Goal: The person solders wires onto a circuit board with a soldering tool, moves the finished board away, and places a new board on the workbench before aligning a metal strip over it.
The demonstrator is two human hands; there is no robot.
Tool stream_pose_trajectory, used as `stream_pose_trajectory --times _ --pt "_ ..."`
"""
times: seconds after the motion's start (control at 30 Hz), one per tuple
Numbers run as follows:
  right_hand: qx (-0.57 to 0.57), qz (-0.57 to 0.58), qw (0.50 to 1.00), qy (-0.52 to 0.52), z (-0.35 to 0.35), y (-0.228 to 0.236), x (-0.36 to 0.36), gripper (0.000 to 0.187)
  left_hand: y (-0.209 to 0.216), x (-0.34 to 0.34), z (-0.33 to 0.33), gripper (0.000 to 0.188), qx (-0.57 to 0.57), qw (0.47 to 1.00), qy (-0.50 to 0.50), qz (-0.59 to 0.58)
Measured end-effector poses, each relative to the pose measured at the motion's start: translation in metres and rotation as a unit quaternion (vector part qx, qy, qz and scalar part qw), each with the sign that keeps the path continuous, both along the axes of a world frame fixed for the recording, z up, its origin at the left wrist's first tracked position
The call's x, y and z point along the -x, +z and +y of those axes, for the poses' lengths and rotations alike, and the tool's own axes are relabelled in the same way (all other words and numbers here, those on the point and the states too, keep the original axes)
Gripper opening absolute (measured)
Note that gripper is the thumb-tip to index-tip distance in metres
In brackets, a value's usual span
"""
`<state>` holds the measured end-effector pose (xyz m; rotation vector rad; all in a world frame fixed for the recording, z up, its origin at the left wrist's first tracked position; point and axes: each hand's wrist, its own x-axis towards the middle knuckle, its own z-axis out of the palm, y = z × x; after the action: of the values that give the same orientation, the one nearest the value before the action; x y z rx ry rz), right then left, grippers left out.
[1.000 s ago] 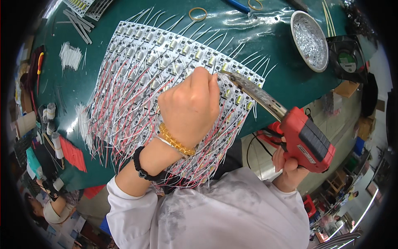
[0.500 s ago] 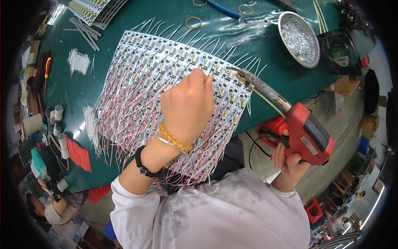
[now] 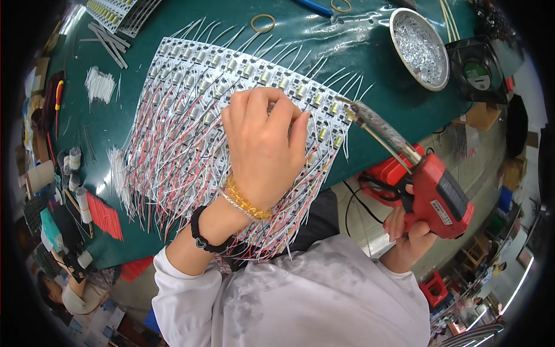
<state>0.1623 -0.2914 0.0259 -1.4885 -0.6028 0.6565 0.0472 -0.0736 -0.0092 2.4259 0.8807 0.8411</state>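
Observation:
A panel of white circuit boards (image 3: 199, 58) lies on the green table, with rows of small yellowish and silvery components. Many red and white wires (image 3: 167, 150) spread across it and hang over its near edge. Above the middle of the panel is my left hand (image 3: 263, 130), its fingers curled down; the fingertips are partly hidden, so what they pinch cannot be made out. My right hand (image 3: 409, 234) grips the handle of a red soldering gun (image 3: 442, 199). Its tip reaches the panel's upper right corner, beside the end row of components.
A metal bowl (image 3: 419, 49) of silvery scraps stands at the far right beside a black fan (image 3: 477, 69). White wire pieces (image 3: 100, 85), red wire pieces (image 3: 104, 215) and a screwdriver (image 3: 59, 95) lie to the left. A rubber band (image 3: 263, 24) rests beyond the panel.
My left hand's fingers have spread somewhat from a tighter pinch. The soldering gun has shifted slightly right and down. The view has moved a little, so the table things sit higher and farther left.

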Motion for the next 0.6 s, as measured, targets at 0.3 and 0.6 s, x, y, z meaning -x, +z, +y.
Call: stream_pose_trajectory --times 0.3,0.6 --pt "0.017 0.012 0.999 0.034 0.001 -0.006 0.002 0.063 0.002 -0.003 -0.002 0.012 -0.013 0.999 0.006 0.032" --pt "0.086 -0.149 0.983 0.073 -0.005 -0.009 0.001 0.061 0.001 -0.006 -0.004 0.013 -0.027 0.999 0.008 0.035"
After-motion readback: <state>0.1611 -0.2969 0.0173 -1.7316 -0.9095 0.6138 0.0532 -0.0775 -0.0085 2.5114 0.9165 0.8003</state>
